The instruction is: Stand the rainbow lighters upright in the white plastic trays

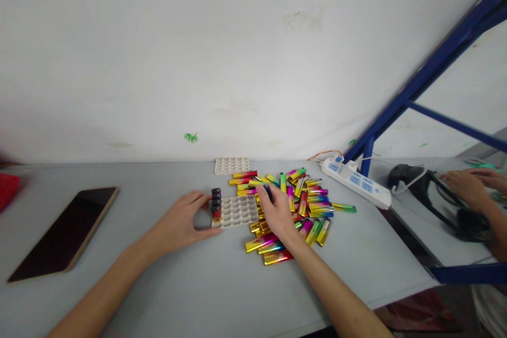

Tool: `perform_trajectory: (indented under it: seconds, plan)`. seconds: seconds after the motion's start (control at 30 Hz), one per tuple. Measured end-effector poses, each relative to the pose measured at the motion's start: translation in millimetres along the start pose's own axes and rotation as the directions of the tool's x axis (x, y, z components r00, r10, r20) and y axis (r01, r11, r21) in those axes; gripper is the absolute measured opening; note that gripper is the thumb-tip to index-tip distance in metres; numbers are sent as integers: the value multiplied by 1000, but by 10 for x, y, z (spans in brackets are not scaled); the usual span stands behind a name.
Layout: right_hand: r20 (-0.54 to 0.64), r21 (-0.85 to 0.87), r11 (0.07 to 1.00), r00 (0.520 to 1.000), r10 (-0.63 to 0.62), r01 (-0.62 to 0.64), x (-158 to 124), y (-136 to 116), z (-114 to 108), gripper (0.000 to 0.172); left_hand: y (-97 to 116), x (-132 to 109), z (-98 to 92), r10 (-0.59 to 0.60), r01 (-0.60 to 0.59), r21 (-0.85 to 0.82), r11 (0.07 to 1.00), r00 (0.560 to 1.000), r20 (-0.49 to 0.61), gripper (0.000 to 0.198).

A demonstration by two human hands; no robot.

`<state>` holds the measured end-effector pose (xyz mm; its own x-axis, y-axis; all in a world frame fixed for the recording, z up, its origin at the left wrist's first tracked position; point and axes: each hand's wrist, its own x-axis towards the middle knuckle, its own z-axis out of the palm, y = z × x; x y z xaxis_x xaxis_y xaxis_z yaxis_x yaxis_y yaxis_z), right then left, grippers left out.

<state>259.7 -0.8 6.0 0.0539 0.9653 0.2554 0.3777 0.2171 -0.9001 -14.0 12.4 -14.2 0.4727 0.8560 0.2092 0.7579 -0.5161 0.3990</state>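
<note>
A pale tray with rows of round pockets point(240, 210) lies flat on the grey table. Several lighters with black tops point(216, 202) stand upright in its left column. My left hand point(182, 224) curls around the tray's left end, thumb at the near corner and fingers beside the standing lighters. Over the tray's right end, my right hand point(278, 214) is closed on a lighter point(268, 190) whose dark end shows above the fingers. To the right and partly under that hand spreads a loose pile of shiny multicoloured lighters point(303, 203).
A second pocketed tray point(232, 165) lies against the wall. At left is a dark tablet point(65, 232), with something red point(8, 190) beyond it. A white power strip point(356, 182) stands at right, near a blue metal frame point(368, 156). Behind the frame, another person's hands point(471, 187) are beside a black headset point(435, 200).
</note>
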Motion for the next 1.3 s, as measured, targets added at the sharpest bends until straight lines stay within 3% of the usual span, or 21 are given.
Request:
perform_trajectory:
  seconds: [0.2, 0.33, 0.47, 0.6, 0.73, 0.97, 1.07, 1.17, 1.3]
  plan:
    - [170, -47, 994, 981, -91, 100, -52, -80, -25, 37, 53, 0, -36, -14, 14, -13, 1000, 1000, 23, 62]
    - [323, -117, 937, 905, -277, 329, -103, -129, 9, 29, 60, -11, -32, -4, 4, -26, 1000, 1000, 9, 63]
    - [451, -150, 910, 846, -285, 387, -149, -131, 94, 26, 46, -10, -19, -18, 18, -34, 999, 1000, 8, 61]
    - [476, -118, 928, 840, -260, 354, -163, -97, 179, 25, 37, 7, -27, -20, 22, -43, 999, 998, 52, 62]
    - [518, -133, 898, 802, -297, 419, -173, -86, 244, 24, 43, 22, -41, -18, 21, -48, 999, 998, 62, 61]
    - [539, -448, 650, 765, -351, 614, -185, -201, 396, 41, 40, 27, -46, 5, -1, -69, 998, 998, 55, 49]
    - [564, -423, 654, 747, -352, 627, -180, -230, 374, 44, 18, 28, -33, -5, 9, -71, 997, 999, 49, 52]
    - [537, -361, 732, 771, -343, 577, -149, -196, 232, 39, -1, 31, -18, -12, 15, -61, 998, 999, 42, 59]
    - [376, -410, 791, 874, -307, 454, 14, -31, -77, 28, -6, 32, -17, -17, 19, -54, 998, 999, 32, 66]
